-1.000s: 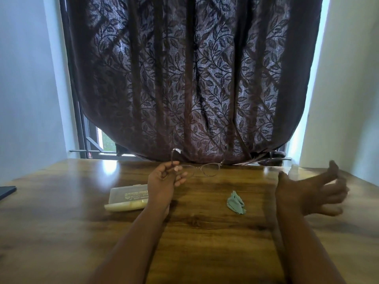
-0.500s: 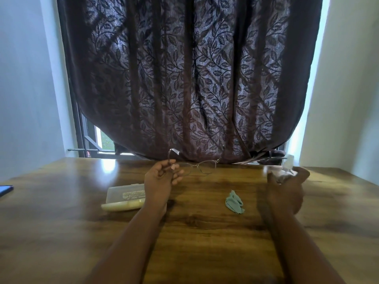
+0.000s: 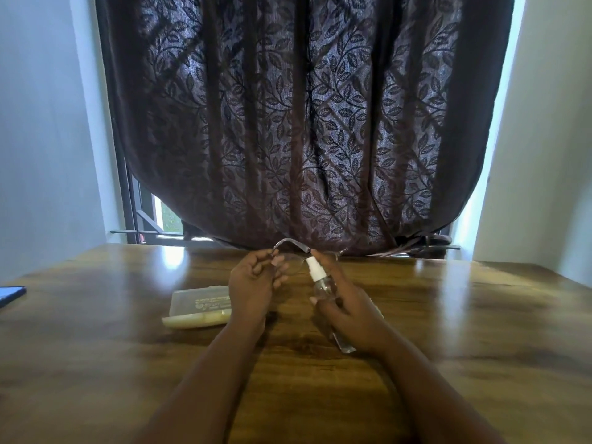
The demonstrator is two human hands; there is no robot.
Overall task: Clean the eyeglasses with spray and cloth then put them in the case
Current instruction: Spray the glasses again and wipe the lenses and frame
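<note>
Left hand (image 3: 256, 283) of mine is raised over the table (image 3: 448, 347), fingers curled and pinching the eyeglasses (image 3: 293, 251) by the frame, with one temple arching up above my fingertips against the foot of the curtain (image 3: 304, 123). Down to its left the case (image 3: 200, 304) lies flat on the wood, its clear lid closed, partly behind my wrist. Just right of the glasses, my right hand (image 3: 349, 306) is wrapped around the spray bottle (image 3: 320, 282), which tilts so its white nozzle points up toward the lens, very near it; my forefinger reaches up behind the nozzle. I cannot make out the cloth. At the far left edge a dark phone (image 3: 11, 294) lies on the table.
</note>
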